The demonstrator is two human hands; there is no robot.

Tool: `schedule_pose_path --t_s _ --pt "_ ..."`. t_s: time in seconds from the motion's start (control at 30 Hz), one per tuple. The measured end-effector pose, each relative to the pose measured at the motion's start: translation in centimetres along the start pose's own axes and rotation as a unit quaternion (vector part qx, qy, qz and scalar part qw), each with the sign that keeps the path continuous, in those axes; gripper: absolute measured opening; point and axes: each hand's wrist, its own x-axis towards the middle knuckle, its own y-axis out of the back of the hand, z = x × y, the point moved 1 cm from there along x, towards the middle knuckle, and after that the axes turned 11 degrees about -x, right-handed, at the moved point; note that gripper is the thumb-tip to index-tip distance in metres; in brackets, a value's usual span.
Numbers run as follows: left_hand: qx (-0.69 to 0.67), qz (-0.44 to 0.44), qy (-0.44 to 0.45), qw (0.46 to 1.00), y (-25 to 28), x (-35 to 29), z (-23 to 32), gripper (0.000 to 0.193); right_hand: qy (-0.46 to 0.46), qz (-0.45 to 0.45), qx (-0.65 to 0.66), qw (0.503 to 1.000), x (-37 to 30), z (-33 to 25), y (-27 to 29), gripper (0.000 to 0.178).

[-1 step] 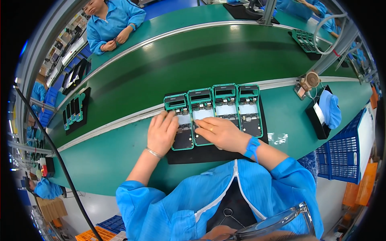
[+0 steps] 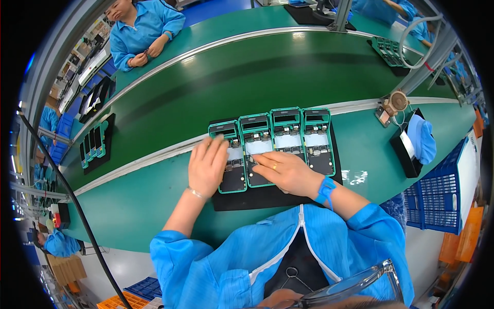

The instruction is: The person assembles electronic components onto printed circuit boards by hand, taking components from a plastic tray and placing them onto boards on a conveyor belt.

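On the green workbench (image 2: 154,206), seen from the head camera, four teal-framed phone chassis lie side by side on a black mat (image 2: 267,195). Left hand (image 2: 207,166) rests flat, fingers spread and holding nothing, over the leftmost chassis (image 2: 232,170). Right hand (image 2: 285,171), with a ring and a blue wrist strap (image 2: 324,190), lies loosely open, fingertips pressing the second chassis (image 2: 257,149). Just beside it are the third chassis (image 2: 288,134) and fourth chassis (image 2: 318,141), both untouched. Across the conveyor belt (image 2: 267,77) sits a co-worker in blue (image 2: 144,28).
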Motion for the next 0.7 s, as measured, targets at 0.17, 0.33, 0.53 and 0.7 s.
schedule_pose_path --t_s 0.17,0.33,0.53,0.7 --pt "-0.003 -0.001 0.024 1.000 -2.1 3.6 -1.0 0.049 -0.051 0.023 -0.005 0.998 -3.8 -0.6 2.8 0.037" --pt "0.076 -0.061 -0.011 0.995 -2.4 4.2 -0.6 0.051 -0.126 0.036 -0.023 0.991 -6.5 -1.0 5.1 0.030" --pt "0.103 -0.101 -0.004 0.989 -2.7 5.1 -0.2 0.051 -0.154 0.073 -0.028 0.985 -8.1 -0.9 6.1 0.028" --pt "0.003 -0.037 -0.042 0.998 -3.9 8.1 2.6 0.057 -0.161 0.092 -0.017 0.983 -8.3 -0.8 6.1 0.028"
